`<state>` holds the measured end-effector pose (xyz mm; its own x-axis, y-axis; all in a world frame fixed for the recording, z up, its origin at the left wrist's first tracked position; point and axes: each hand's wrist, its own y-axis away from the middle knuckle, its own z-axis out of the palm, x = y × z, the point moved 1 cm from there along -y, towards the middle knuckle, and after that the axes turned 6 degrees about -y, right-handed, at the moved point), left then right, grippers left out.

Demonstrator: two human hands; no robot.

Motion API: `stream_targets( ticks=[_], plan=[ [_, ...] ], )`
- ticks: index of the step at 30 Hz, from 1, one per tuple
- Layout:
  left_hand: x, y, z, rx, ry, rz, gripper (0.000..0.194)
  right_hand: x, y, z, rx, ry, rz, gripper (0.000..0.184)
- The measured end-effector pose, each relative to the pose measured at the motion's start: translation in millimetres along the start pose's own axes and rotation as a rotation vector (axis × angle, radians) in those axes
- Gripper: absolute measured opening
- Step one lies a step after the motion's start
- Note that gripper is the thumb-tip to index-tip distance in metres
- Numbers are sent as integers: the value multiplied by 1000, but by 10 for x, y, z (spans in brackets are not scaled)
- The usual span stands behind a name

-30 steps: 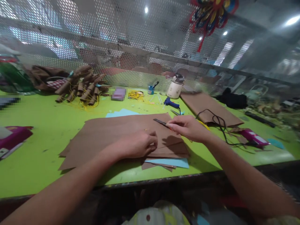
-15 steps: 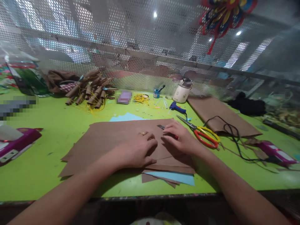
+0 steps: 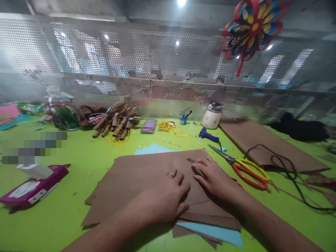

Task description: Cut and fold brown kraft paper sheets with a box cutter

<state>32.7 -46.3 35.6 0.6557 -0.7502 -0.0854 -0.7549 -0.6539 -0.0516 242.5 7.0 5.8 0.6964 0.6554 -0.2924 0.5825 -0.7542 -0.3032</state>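
My left hand (image 3: 168, 194) rests on the stack of brown paper (image 3: 141, 175), its fingers apart and slightly bent, a ring on one finger. Just to its right, my right hand (image 3: 214, 180) is closed on a utility knife (image 3: 190, 160). The blade shows beyond the fingertips, over the paper, and a red bit of the handle shows on the hand's other side. Light blue paper (image 3: 212, 231) sticks out under the near edge of the stack. Large scissors (image 3: 248, 171) with red and yellow handles lie right of my right hand.
A blue glue gun (image 3: 208, 135) and a white bottle (image 3: 212, 115) stand behind the stack. Rolled brown tubes (image 3: 118, 122) with yellow string lie at the back left. A purple power strip (image 3: 39, 185) is at left. Folded brown paper (image 3: 267, 147) and a black cord (image 3: 282, 161) lie at right.
The view has tilted up and turned left, so everything sits lower and further right. Both hands stay on the paper in nearly the same places. The knife's red end now shows beyond my right hand.
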Motion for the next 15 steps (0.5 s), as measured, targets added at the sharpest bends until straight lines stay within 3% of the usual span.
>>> stream_targets(
  ticks=[5, 12, 15],
  plan=[
    [24, 5, -12, 43, -4, 15, 27, 11, -6, -2, -26, -20, 9, 7],
    [36, -1, 15, 32, -24, -11, 20, 35, -9, 35, 65, -85, 24, 21],
    [34, -25, 5, 9, -57, 26, 19, 83, -8, 22, 44, -33, 73, 27]
  ],
)
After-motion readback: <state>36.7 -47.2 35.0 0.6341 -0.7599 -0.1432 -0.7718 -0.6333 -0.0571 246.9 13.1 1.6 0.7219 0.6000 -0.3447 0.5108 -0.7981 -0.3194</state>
